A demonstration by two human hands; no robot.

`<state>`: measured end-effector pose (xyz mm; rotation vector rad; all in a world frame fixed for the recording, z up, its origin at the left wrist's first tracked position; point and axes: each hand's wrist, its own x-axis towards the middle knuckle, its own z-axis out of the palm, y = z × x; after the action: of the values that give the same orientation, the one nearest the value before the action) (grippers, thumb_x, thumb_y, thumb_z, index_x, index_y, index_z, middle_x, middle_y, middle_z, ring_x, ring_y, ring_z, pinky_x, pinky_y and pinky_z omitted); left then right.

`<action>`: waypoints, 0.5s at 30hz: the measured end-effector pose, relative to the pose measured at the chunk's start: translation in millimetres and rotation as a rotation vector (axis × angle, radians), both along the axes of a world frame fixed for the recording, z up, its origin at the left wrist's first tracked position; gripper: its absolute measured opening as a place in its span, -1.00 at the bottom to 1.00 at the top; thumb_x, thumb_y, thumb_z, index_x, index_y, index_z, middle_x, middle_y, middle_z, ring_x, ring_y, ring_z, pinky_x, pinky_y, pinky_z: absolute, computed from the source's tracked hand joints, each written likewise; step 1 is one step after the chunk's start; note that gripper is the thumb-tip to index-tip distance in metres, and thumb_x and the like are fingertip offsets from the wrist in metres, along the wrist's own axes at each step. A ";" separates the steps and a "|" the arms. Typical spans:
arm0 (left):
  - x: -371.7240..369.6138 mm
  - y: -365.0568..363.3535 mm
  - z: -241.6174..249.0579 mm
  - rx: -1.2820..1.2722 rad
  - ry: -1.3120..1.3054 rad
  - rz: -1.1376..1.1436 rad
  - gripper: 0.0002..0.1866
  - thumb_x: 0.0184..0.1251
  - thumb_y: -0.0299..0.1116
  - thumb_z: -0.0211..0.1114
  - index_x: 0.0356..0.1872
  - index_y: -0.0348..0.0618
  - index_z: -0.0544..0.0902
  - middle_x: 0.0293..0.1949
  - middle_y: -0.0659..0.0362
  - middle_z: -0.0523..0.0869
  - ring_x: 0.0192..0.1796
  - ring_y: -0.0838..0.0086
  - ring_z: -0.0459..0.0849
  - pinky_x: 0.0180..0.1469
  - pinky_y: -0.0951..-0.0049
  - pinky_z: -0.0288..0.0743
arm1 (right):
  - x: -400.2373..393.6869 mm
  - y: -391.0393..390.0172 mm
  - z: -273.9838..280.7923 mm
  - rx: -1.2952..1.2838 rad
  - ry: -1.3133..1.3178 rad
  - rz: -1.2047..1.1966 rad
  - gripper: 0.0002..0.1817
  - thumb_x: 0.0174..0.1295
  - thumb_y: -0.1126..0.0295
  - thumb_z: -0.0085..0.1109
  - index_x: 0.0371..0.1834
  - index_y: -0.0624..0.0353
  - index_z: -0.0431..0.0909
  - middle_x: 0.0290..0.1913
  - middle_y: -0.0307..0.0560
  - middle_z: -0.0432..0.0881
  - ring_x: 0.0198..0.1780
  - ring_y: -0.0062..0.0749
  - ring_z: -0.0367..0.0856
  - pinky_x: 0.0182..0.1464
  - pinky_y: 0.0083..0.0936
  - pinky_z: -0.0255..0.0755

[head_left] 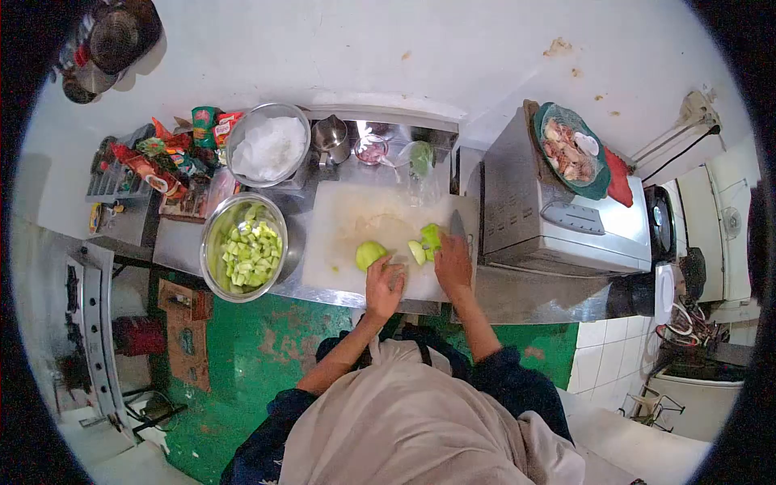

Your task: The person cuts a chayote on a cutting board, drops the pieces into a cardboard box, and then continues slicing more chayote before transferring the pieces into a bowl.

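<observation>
On the white cutting board (339,210), my left hand (385,287) touches the lower right side of a green, rounded piece of produce (370,255), its fingers curved and apart. My right hand (453,263) is closed around a knife (458,224), whose blade points away from me. Just left of that hand lie green cut pieces (431,236) and a paler slice (417,252). The knife's handle is hidden in my fingers. To the left of the board, a steel bowl (208,250) holds many diced green pieces.
Behind the diced pieces stands a bowl with white contents (268,144). A metal pitcher (331,139) and a small bowl (372,151) sit behind the board. Packets (204,125) crowd the back left. At right, a metal appliance (558,218) carries a green tray of meat (570,153).
</observation>
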<state>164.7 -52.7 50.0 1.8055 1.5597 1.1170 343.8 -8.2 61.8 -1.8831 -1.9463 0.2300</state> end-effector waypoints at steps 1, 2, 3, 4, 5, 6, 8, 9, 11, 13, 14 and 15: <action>-0.3 0.3 1.9 -0.002 -0.005 -0.012 -0.77 0.13 -0.46 0.24 -0.15 -0.17 0.61 0.10 -0.02 0.47 0.16 0.06 0.39 0.22 0.17 0.28 | -1.3 11.2 -4.5 0.026 -0.037 0.017 -0.46 0.05 0.41 0.18 0.19 0.06 0.39 -0.06 0.13 0.43 0.04 0.07 0.39 0.09 -0.11 0.33; -0.5 0.2 4.4 0.002 -0.005 -0.017 -0.77 0.12 -0.46 0.24 -0.15 -0.17 0.61 0.10 -0.02 0.47 0.16 0.06 0.40 0.22 0.17 0.28 | -2.7 22.6 -14.7 0.052 -0.073 0.034 -0.46 0.04 0.41 0.18 0.19 0.05 0.39 -0.05 0.15 0.43 0.04 0.08 0.39 0.08 -0.11 0.33; -0.8 -0.1 7.1 0.008 -0.006 -0.020 -0.77 0.12 -0.47 0.24 -0.16 -0.17 0.61 0.10 -0.01 0.47 0.15 0.07 0.40 0.22 0.18 0.28 | -4.0 30.6 -24.2 0.080 -0.110 0.053 -0.46 0.04 0.41 0.18 0.18 0.05 0.39 -0.05 0.16 0.43 0.05 0.10 0.39 0.08 -0.11 0.34; -1.3 -0.3 9.0 0.014 -0.006 -0.022 -0.77 0.12 -0.47 0.24 -0.16 -0.17 0.61 0.10 0.00 0.47 0.15 0.07 0.40 0.22 0.18 0.28 | -5.7 35.5 -29.6 0.018 -0.110 0.046 -0.46 0.03 0.41 0.18 0.18 0.05 0.39 -0.05 0.18 0.43 0.04 0.11 0.39 0.07 -0.11 0.34; -2.6 -0.5 10.9 0.020 -0.008 -0.019 -0.78 0.12 -0.48 0.25 -0.17 -0.17 0.61 0.08 0.01 0.49 0.15 0.08 0.41 0.21 0.19 0.29 | -7.4 40.2 -35.0 -0.046 -0.110 0.040 -0.46 0.03 0.41 0.19 0.18 0.04 0.40 -0.05 0.19 0.43 0.03 0.12 0.40 0.06 -0.10 0.35; -4.2 -1.1 12.5 0.025 -0.009 -0.015 -0.79 0.12 -0.48 0.27 -0.18 -0.16 0.62 0.07 0.02 0.50 0.14 0.10 0.43 0.21 0.20 0.30 | -9.2 44.2 -40.5 -0.110 -0.110 0.036 -0.46 0.03 0.41 0.19 0.17 0.04 0.40 -0.05 0.20 0.43 0.03 0.13 0.40 0.05 -0.10 0.36; -9.9 -2.2 11.5 0.019 -0.004 0.001 -0.79 0.12 -0.49 0.27 -0.18 -0.15 0.63 0.07 0.03 0.50 0.14 0.10 0.43 0.20 0.21 0.31 | -5.0 49.6 -46.6 -0.082 -0.109 0.128 -0.45 0.00 0.42 0.21 0.16 0.03 0.42 -0.06 0.18 0.44 0.00 0.12 0.41 0.02 -0.09 0.37; -13.1 -3.3 10.5 0.008 0.001 0.009 -0.79 0.12 -0.48 0.25 -0.18 -0.15 0.63 0.08 0.03 0.49 0.14 0.10 0.42 0.20 0.21 0.31 | -2.1 50.8 -50.0 -0.070 -0.108 0.173 -0.45 -0.02 0.43 0.21 0.15 0.02 0.44 -0.07 0.18 0.44 -0.01 0.12 0.42 0.01 -0.08 0.38; -18.5 -5.3 9.1 0.001 -0.002 0.029 -0.78 0.12 -0.48 0.24 -0.17 -0.15 0.63 0.08 0.03 0.49 0.13 0.10 0.42 0.18 0.20 0.32 | -2.5 47.8 -27.7 -0.154 0.017 0.170 -0.50 -0.04 0.47 0.20 0.08 0.04 0.50 0.00 0.27 0.44 0.03 0.22 0.42 0.09 -0.08 0.36; -23.5 -4.3 9.3 0.015 -0.018 0.057 -0.79 0.12 -0.48 0.24 -0.18 -0.15 0.64 0.07 0.04 0.49 0.13 0.11 0.43 0.17 0.21 0.33 | 4.8 53.6 -22.0 -0.216 0.156 0.166 -0.50 -0.06 0.47 0.23 0.06 0.04 0.53 0.02 0.26 0.45 0.01 0.19 0.47 0.09 -0.12 0.40; -26.1 -4.0 11.6 0.014 -0.022 0.061 -0.79 0.12 -0.48 0.24 -0.18 -0.15 0.64 0.07 0.05 0.50 0.12 0.12 0.43 0.17 0.22 0.34 | 11.9 60.7 -26.5 -0.238 0.235 0.168 -0.49 -0.07 0.46 0.27 0.07 0.02 0.53 0.00 0.21 0.47 -0.03 0.12 0.51 0.05 -0.16 0.45; -29.8 -3.6 13.9 0.013 -0.025 0.067 -0.79 0.12 -0.48 0.25 -0.18 -0.15 0.64 0.06 0.05 0.50 0.12 0.13 0.43 0.16 0.22 0.35 | 14.0 66.6 -33.0 -0.261 0.315 0.171 -0.47 -0.07 0.44 0.31 0.08 0.01 0.52 -0.01 0.16 0.49 -0.07 0.05 0.55 0.00 -0.20 0.50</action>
<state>134.9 -56.3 63.9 1.7526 1.6126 1.1785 357.8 58.5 28.8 -1.7034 -1.9279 0.8157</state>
